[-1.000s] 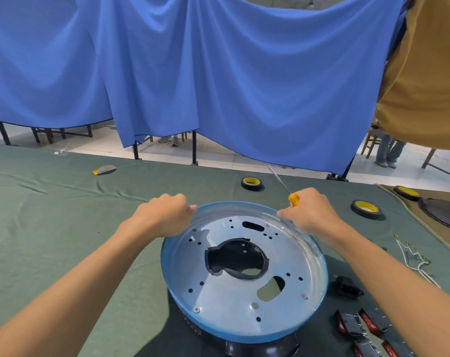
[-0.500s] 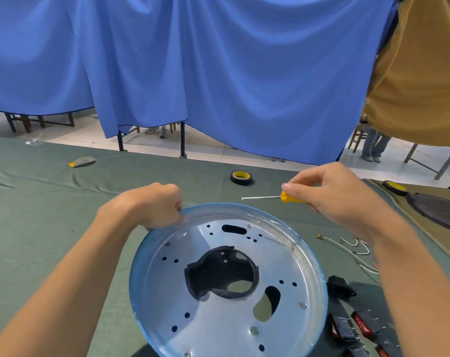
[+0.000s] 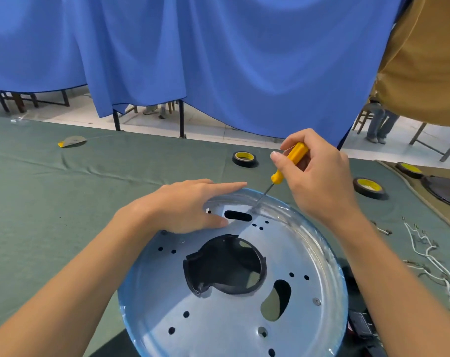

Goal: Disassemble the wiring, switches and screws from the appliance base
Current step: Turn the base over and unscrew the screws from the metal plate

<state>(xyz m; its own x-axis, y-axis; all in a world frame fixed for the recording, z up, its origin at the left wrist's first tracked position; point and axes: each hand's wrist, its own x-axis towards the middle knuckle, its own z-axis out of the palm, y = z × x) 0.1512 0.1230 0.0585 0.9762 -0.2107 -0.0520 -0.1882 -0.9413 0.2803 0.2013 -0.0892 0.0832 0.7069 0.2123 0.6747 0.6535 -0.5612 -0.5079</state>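
**Appliance Base on Counter, Screwdriver Tip Set at Far Wall**

Observed a blue curtain hung across the whole back, with a tan cloth at upper right. Noted a counter covered in green fabric. Found the appliance base, a round metal plate with a blue rim, lying on the counter directly below the camera, near edge cut off by the frame. Recorded a black moulded part seated in its central opening.

Found the left grip spread apart and clamped on nothing, laid flat over the far left of the base, fingers straight, thumb tip beside an oblong slot. Found the right grip clamped on the yellow handle of a screwdriver, shaft angled down, tip touching the plate just right of the slot, against the far wall.

Logged loose white wires on the counter right of the base, apart from it. Counted three tape rolls beyond the base. Glimpsed dark switches at lower right, largely hidden behind the right forearm. Noted a screw seated in the plate near its right edge.
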